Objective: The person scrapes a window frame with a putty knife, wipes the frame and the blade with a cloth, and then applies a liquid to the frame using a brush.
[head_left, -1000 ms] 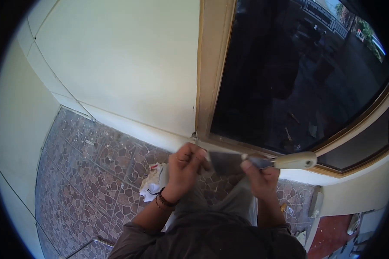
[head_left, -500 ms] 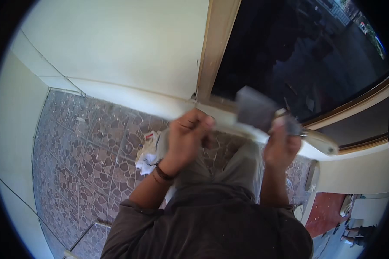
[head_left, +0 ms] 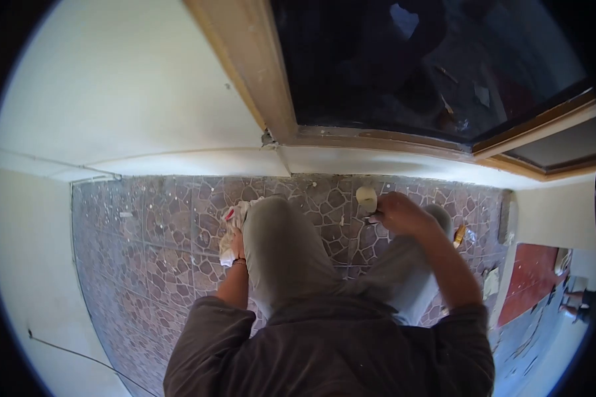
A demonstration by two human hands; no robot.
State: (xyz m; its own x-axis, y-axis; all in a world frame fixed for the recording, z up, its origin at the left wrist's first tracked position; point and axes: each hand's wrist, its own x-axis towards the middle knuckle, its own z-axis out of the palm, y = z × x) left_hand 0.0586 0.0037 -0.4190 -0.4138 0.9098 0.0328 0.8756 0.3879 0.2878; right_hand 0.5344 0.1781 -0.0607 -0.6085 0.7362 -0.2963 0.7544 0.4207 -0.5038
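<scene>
Low beside the left knee, my left hand (head_left: 238, 243) is closed on a crumpled whitish cloth (head_left: 229, 233) with a red patch; the knee partly hides the fingers. My right hand (head_left: 402, 213) is out over the floor near the right knee, its fingers closed round a tool. The tool's rounded cream end (head_left: 366, 198) shows to the left of the fingers, with a small dark part below it. Most of the tool is hidden by the hand.
A wood-framed dark window (head_left: 404, 73) is set in the pale wall (head_left: 146, 86) ahead. On the stone-patterned floor (head_left: 165, 231), an orange-yellow object (head_left: 459, 236) lies right of the right knee. Part of a person (head_left: 579, 304) shows far right.
Both hands have dropped from in front of the wall, the left onto the cloth, the right toward the floor with the tool. The view has shifted, and the tool's wide blade no longer shows clearly.
</scene>
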